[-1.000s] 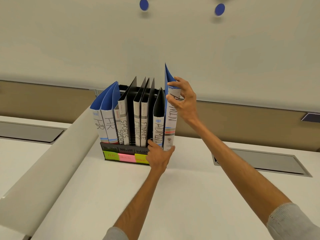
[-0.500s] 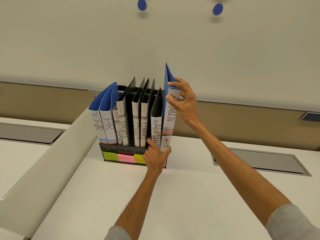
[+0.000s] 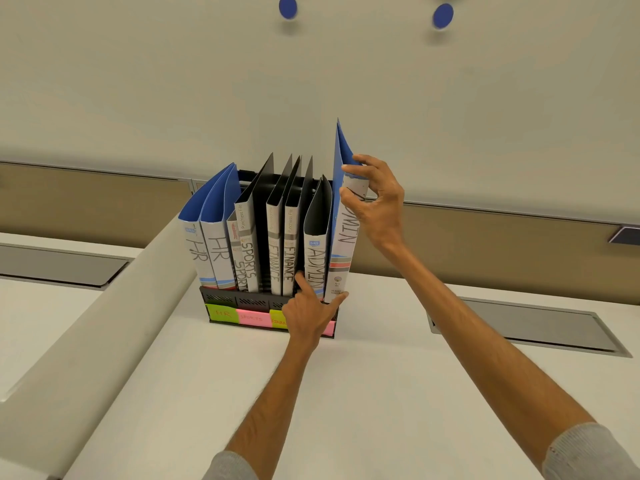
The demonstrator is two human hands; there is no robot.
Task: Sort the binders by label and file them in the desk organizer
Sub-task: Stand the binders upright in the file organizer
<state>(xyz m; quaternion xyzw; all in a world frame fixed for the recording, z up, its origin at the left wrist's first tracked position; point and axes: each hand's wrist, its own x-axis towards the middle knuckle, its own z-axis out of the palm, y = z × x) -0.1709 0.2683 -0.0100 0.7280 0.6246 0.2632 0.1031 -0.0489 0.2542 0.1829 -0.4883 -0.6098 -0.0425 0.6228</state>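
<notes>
A black desk organizer [image 3: 225, 299] stands on the white desk, with sticky labels along its front. It holds two blue HR binders [image 3: 207, 251], SPORTS binders [image 3: 247, 258], two FINANCE binders [image 3: 282, 261] and a black ADMIN binder [image 3: 317, 258]. A blue ADMIN binder [image 3: 343, 258] stands upright at the right end, sitting higher than the others. My right hand [image 3: 375, 202] pinches the top of its spine. My left hand [image 3: 310, 311] holds its bottom corner with the thumb, index finger on the black ADMIN binder.
A rounded white divider [image 3: 90, 327] runs diagonally at the left. Grey recessed panels [image 3: 519, 327] lie in the desk at right and far left. A pale wall with two blue dots [image 3: 442, 15] rises behind the organizer.
The blue ADMIN binder has shifted slightly left and closer against the black ADMIN binder. Both hands keep their hold, and my left hand has crept up a little.
</notes>
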